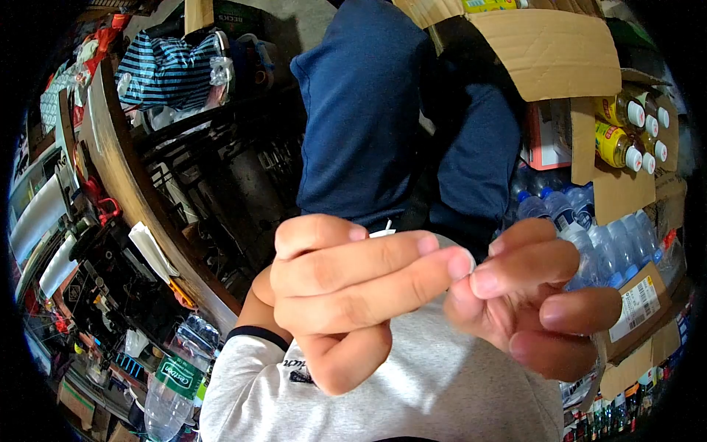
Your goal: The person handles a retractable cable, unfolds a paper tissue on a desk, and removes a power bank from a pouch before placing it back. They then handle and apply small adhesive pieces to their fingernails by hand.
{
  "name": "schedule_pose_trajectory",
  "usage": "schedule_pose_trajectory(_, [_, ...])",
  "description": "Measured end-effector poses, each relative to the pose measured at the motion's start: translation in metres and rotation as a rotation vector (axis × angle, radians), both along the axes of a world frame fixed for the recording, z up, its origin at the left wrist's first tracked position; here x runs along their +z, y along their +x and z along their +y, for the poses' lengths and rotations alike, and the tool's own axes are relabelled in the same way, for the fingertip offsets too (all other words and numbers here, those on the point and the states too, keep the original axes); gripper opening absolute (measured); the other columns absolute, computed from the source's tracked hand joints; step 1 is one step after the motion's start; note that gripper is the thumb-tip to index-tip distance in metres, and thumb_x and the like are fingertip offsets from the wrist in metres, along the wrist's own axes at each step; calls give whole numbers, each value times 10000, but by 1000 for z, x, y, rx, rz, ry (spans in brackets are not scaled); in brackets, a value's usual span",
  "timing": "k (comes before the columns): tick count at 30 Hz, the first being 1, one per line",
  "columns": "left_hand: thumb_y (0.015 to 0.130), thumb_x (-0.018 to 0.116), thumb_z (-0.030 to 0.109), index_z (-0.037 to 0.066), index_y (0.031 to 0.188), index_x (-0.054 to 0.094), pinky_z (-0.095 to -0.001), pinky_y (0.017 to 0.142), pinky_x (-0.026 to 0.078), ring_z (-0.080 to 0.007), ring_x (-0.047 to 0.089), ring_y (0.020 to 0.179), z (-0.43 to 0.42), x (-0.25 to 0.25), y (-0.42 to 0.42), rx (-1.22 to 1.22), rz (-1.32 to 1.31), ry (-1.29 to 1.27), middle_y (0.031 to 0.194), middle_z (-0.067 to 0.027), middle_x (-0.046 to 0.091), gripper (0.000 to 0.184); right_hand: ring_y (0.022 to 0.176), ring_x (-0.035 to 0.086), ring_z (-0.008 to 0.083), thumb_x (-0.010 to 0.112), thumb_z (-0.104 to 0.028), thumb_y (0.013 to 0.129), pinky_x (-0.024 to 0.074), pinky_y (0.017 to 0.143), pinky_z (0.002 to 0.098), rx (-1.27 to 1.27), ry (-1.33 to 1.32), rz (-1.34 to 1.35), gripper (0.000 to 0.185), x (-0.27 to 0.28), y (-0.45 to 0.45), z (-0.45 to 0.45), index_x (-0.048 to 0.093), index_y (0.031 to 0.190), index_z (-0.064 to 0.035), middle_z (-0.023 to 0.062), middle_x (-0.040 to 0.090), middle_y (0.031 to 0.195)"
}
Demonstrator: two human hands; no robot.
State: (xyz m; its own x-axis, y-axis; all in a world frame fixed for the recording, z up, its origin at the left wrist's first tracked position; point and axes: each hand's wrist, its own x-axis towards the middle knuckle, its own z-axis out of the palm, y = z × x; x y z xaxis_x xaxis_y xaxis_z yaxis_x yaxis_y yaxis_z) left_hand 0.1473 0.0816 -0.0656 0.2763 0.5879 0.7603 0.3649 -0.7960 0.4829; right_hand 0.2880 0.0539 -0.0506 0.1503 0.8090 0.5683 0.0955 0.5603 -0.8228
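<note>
Both of my hands are raised in front of my chest, and their fingertips meet. My left hand (335,295) has two fingers stretched to the right, pressed close together, with the others curled in. My right hand (530,298) is pinched at thumb and forefinger against those left fingertips, while its other fingers bend loosely. A thin pale edge shows where the fingertips touch; whatever is pinched there is too small to name. Behind the hands are my light grey shirt (434,376) and dark blue trousers (361,110). A small white tip shows behind the left fingers.
At the right, a cardboard box (626,193) holds yellow-labelled bottles (613,145) with white caps. Clear plastic bottles (626,243) lie below it. A wooden edge (140,177) runs along the left, near a striped bag (166,70) and a large green-labelled bottle (173,390).
</note>
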Motion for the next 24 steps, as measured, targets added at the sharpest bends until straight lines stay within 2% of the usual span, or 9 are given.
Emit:
schedule_pose_trajectory(6, [773, 576, 178, 117, 820, 318, -302, 544, 329, -170, 551, 591, 3, 3, -2, -46, 51, 1, 715, -41, 598, 269, 723, 549, 221, 644, 190, 537, 353, 500, 326, -45, 21, 3, 532, -1, -3, 3, 386, 869, -136, 19, 369, 1077])
schedule_pose_trajectory(8, [777, 571, 182, 115, 812, 320, -304, 534, 326, -173, 551, 579, 4, 3, -2, -56, 39, 18, 711, -53, 603, 262, 771, 539, 239, 529, 188, 611, 444, 554, 322, 11, 102, 16, 477, -3, -3, 7, 400, 953, -117, 120, 389, 1104])
schedule_pose_trajectory(9, [780, 567, 185, 115, 809, 321, -305, 530, 324, -173, 549, 574, 4, 2, -1, -60, 34, 25, 708, -57, 604, 257, 771, 539, 239, 529, 188, 611, 444, 554, 322, 11, 102, 17, 477, 1, 4, 1, 400, 953, -117, 120, 389, 1104])
schedule_pose_trajectory(10, [783, 562, 188, 115, 806, 321, -305, 527, 322, -174, 548, 569, 5, 1, -1, -64, 29, 33, 705, -61, 605, 253, 798, 526, 246, 455, 167, 632, 473, 632, 322, 251, -186, 306, 471, 12, 17, -6, 393, 1010, -107, 197, 395, 1091])
schedule_pose_trajectory(12, [798, 534, 199, 113, 799, 320, -307, 517, 316, -178, 545, 557, 5, -1, 2, -28, -1, 88, 693, -71, 606, 231, 825, 513, 253, 381, 145, 653, 503, 710, 321, 489, -477, 595, 479, 14, 17, -12, 386, 1067, -96, 275, 401, 1077])
schedule_pose_trajectory(13, [803, 525, 202, 113, 796, 319, -307, 514, 314, -179, 544, 553, 5, -2, 3, -16, -11, 106, 689, -74, 606, 224, 838, 499, 255, 338, 124, 653, 494, 762, 323, 439, -316, 730, 499, 13, -1, -3, 368, 1103, -91, 326, 398, 1049])
schedule_pose_trajectory(15, [813, 499, 206, 112, 792, 318, -309, 507, 310, -183, 542, 547, 5, 0, 4, -25, -12, 95, 684, -82, 605, 206, 851, 486, 256, 295, 102, 653, 484, 815, 325, 385, -152, 861, 524, 12, -9, 3, 351, 1139, -85, 378, 394, 1020])
schedule_pose_trajectory(24, [829, 469, 189, 105, 795, 323, -306, 533, 315, -180, 542, 575, 3, 4, 0, -60, 24, 32, 725, -84, 609, 172, 759, 517, 234, 498, 95, 648, 479, 670, 307, 168, -104, 397, 479, 6, -3, -4, 356, 1064, -92, 267, 427, 1017])
